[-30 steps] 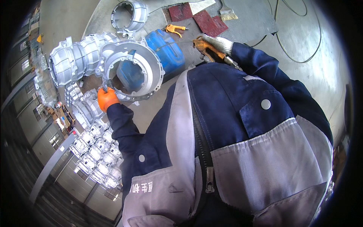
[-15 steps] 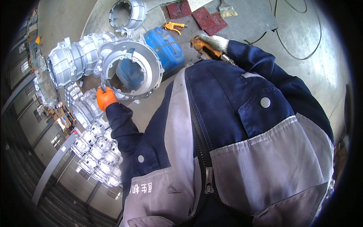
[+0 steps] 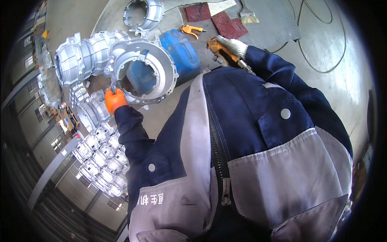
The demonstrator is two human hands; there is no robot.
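Note:
In an orange glove, my left hand [image 3: 115, 101] is closed on the near left rim of a large ring-shaped cast metal housing [image 3: 166, 76]. The housing is silver with bolt lugs round its flange, and its wide opening faces up toward me. My right hand [image 3: 234, 45], in a whitish glove, is wrapped round an orange air tool [image 3: 219, 47] with a metal hose fitting at its near end. The tool is close to my jacket and apart from the housing. Its working tip is hard to make out.
A blue plastic jerrycan [image 3: 183, 54] lies behind the housing. Beyond it are a yellow blow gun [image 3: 192, 30], dark red abrasive sheets [image 3: 227, 25] and a brush [image 3: 248, 15]. More castings [image 3: 74, 58] stand at left, with stacked ones [image 3: 102, 157] below. A hose [image 3: 342, 48] curls at far right.
The whole scene has shifted slightly right and down in the picture. Both hands keep their grips, and the housing and air tool look otherwise unchanged.

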